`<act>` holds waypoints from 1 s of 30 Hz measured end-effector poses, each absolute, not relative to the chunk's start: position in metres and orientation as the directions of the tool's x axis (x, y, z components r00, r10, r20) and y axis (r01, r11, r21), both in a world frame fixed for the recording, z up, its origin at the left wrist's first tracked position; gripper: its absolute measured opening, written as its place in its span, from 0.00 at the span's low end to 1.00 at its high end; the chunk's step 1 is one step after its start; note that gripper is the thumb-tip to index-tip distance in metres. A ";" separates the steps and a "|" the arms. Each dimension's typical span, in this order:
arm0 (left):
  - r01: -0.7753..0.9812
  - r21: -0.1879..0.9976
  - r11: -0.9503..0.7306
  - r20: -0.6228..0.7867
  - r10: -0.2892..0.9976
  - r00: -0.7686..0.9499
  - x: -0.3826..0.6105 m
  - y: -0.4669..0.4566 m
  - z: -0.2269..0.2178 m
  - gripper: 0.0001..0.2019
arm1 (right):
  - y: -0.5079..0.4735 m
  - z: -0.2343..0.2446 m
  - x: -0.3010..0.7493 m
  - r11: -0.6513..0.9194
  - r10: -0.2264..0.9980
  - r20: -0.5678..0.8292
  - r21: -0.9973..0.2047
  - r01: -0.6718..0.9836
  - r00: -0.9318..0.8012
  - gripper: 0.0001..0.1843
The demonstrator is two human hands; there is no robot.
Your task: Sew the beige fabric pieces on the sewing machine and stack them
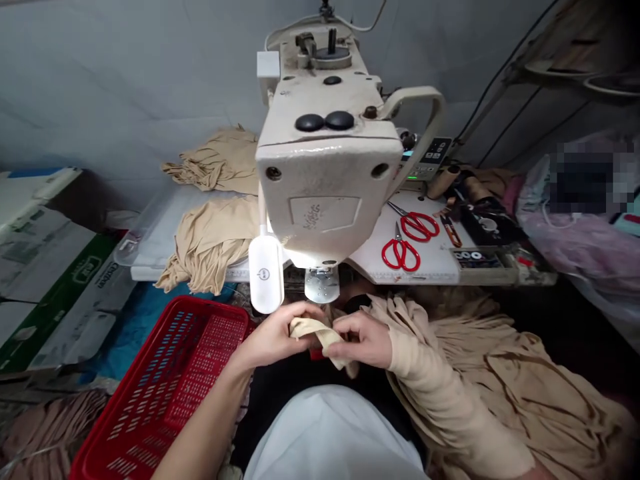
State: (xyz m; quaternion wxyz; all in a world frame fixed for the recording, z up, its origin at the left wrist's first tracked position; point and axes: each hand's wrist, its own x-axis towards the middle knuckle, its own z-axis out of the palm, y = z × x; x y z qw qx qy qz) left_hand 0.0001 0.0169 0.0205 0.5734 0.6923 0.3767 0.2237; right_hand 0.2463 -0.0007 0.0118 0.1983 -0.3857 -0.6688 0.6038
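Beige cloth strip (317,327) | between the hands (273,340) | (both gripping it)

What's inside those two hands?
Curved pale cloth, held between the left hand and the right hand. The fingers cover the pinched parts, so those can't be seen.

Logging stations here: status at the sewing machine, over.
Left hand and right hand: both holding beige fabric strip. Strip bent, in front of sewing machine. Nothing visibly blocking; red plastic basket to their left.

Cream fabric (315,329), red basket (173,381)
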 end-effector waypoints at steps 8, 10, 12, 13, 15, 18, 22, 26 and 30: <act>0.310 0.879 -0.363 0.110 0.786 0.608 0.021 0.009 0.002 0.07 | 0.002 0.024 0.251 0.221 0.686 0.060 -0.967 0.130 -0.725 0.26; 0.218 0.949 -0.228 -0.005 0.680 0.733 0.022 0.004 -0.003 0.05 | 0.004 0.026 0.256 0.236 0.676 0.087 -0.966 0.104 -0.732 0.23; 0.169 0.984 -0.051 -0.100 0.630 0.770 0.015 0.002 -0.007 0.07 | 0.007 0.024 0.265 0.216 0.673 0.055 -0.968 0.125 -0.738 0.23; 0.149 0.989 0.025 -0.130 0.638 0.759 0.009 0.003 -0.008 0.08 | 0.008 0.022 0.270 0.192 0.673 0.029 -0.972 0.137 -0.740 0.23; 0.113 0.985 0.134 -0.174 0.681 0.712 -0.002 0.005 -0.006 0.11 | 0.008 0.015 0.276 0.121 0.703 -0.026 -0.980 0.155 -0.711 0.23; 0.114 0.976 0.186 -0.213 0.698 0.684 -0.010 0.011 0.008 0.13 | 0.005 0.004 0.269 -0.013 0.785 -0.125 -0.982 0.186 -0.606 0.21; 0.241 0.970 0.021 -0.191 0.676 0.711 -0.005 0.018 0.032 0.13 | 0.000 -0.002 0.248 -0.044 0.806 -0.161 -0.976 0.213 -0.569 0.20; 0.246 0.969 0.021 -0.205 0.625 0.753 -0.012 0.022 0.033 0.16 | 0.004 -0.002 0.248 0.013 0.911 -0.061 -0.984 0.176 -0.407 0.19; 0.030 0.985 0.171 -0.144 0.710 0.690 -0.027 0.021 0.022 0.34 | 0.008 0.001 0.255 -0.024 0.967 -0.069 -0.983 0.182 -0.245 0.20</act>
